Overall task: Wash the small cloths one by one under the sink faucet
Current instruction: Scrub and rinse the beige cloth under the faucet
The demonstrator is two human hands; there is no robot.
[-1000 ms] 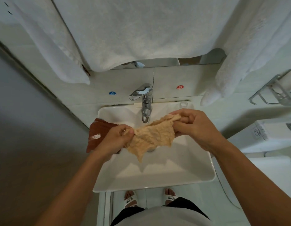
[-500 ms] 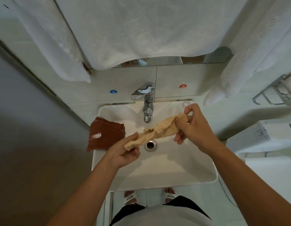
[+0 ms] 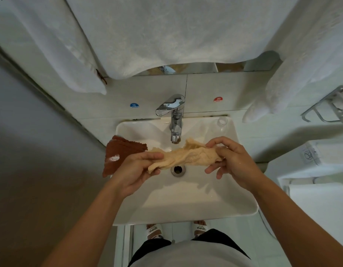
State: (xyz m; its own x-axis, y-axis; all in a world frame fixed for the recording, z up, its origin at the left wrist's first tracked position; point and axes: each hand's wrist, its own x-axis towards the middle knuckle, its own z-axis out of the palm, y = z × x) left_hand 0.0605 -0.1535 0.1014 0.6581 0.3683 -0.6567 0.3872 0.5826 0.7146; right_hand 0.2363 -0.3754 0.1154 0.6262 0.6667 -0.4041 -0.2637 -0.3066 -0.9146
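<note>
White ceramic sink [image 3: 186,209] lies below both hands. Left hand [image 3: 136,170] and right hand [image 3: 230,160] each pinch an end of the beige crinkled cloth [image 3: 184,155], stretched beneath the chrome faucet [image 3: 175,120]. No water shows. Beside the left hand, a brown ribbed cloth [image 3: 120,153] seemingly awaits washing.

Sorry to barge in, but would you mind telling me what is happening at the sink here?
A person stands at the sink holding a beige cloth stretched between both hands over the drain, just below the faucet. The left hand grips one end, the right hand the other. No water stream is visible. A brown cloth lies over the sink's left rim.
</note>
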